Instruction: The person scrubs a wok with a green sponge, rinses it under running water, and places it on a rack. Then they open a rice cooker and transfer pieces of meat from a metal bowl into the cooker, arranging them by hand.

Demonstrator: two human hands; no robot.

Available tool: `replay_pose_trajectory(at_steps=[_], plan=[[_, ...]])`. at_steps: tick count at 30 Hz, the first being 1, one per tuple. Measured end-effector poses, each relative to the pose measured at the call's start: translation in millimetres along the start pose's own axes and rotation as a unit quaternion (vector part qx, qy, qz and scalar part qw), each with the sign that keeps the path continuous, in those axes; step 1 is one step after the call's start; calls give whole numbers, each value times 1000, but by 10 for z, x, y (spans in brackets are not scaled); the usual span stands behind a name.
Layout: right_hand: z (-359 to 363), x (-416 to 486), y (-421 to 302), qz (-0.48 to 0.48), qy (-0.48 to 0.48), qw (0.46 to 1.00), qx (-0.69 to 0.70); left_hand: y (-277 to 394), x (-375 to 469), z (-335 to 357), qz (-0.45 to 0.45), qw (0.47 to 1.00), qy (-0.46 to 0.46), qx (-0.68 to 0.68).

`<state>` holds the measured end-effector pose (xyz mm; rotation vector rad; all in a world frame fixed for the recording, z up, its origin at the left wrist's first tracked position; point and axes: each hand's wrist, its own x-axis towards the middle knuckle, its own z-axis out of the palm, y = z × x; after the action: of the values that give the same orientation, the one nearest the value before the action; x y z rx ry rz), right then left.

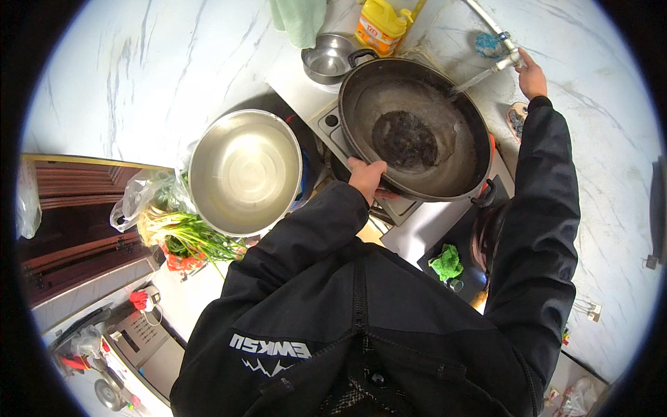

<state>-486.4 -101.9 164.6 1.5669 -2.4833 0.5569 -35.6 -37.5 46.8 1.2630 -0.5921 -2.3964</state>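
My left hand (368, 180) grips the near left rim of a large dark wok (443, 120), which rests tilted over a stainless steel sink (333, 122). A stream of water runs from a white plastic tap (506, 62) onto the wok's far right inner wall. My right hand (531, 77) is at the tap's valve, its fingers around it; the fingertips are partly hidden. Some water wets the wok's inside, around a blackened patch at the bottom. To the left stands a wide metal basin (250, 172) that looks to hold clear liquid.
A small steel bowl (327, 60) and a yellow jug (380, 26) stand behind the wok. Green onions (198, 234) and plastic bags lie below the basin. A green scrubber (447, 262) lies on a dark surface at the right, near another dark pot (484, 234).
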Motion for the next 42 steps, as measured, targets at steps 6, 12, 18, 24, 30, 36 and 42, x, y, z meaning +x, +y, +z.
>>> replay_pose_trajectory(at_steps=[6, 12, 18, 24, 30, 36, 42], plan=[[0, -3, 0, -6, 8, 1000, -17, -13, 4, 6, 4, 1000, 4, 10], [-20, -23, -30, -23, 20, 999, -25, -60, 89, -43, 0, 1000, -13, 7], [-6, 6, 23, -6, -4, 1000, 0, -70, 87, -19, 8, 1000, 11, 12], [41, 46, 113, -13, -6, 1000, 24, -42, 48, 8, 0, 1000, 10, 1], [23, 33, 84, -4, -5, 1000, 21, -65, 75, -11, 4, 1000, 10, 3], [16, 29, 78, 4, -10, 1000, 28, -87, 101, -18, 7, 1000, 7, 5], [25, 18, 84, -45, 24, 999, -3, -84, 93, -19, 1, 1000, 11, 11]])
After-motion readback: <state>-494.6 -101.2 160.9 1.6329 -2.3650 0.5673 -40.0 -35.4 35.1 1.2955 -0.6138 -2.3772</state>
